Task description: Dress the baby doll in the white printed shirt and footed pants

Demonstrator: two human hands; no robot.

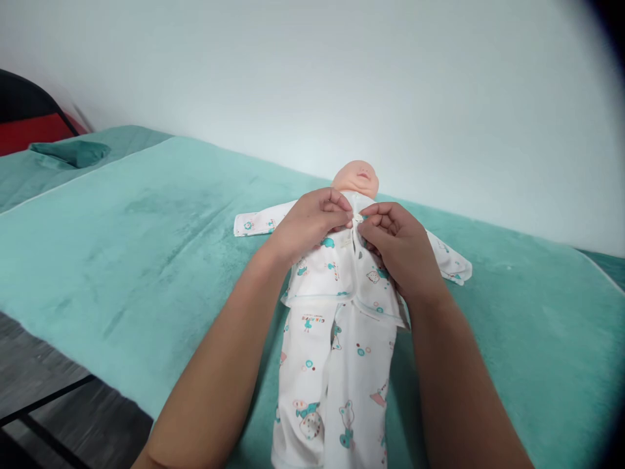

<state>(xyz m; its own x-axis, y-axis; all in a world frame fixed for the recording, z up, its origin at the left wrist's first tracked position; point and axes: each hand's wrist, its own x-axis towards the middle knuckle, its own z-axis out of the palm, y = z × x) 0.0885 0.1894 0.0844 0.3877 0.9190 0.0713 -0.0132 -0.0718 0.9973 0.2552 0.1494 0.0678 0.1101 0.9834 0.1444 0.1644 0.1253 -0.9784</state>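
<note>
A baby doll (pixel 355 177) lies on its back, its head toward the wall. It wears a white baby shirt (pixel 322 273) with teal and pink animal prints, and matching trousers (pixel 336 384). My left hand (pixel 319 218) pinches the left edge of the shirt's front opening near the neck. Facing it, my right hand (pixel 393 244) pinches the other edge, by a small white button (pixel 358 219). Below my fingers the two shirt edges lie side by side with a narrow gap. Both sleeves stretch out sideways; the doll's hands are not visible.
A teal cloth (pixel 146 260) covers the table under the doll. Behind it rises a white wall (pixel 293 85). A black and red chair (pixel 34 117) stands at the far left, near a crumpled fold of darker green cloth (pixel 73 154). Black table legs (pixel 49 400) show at lower left.
</note>
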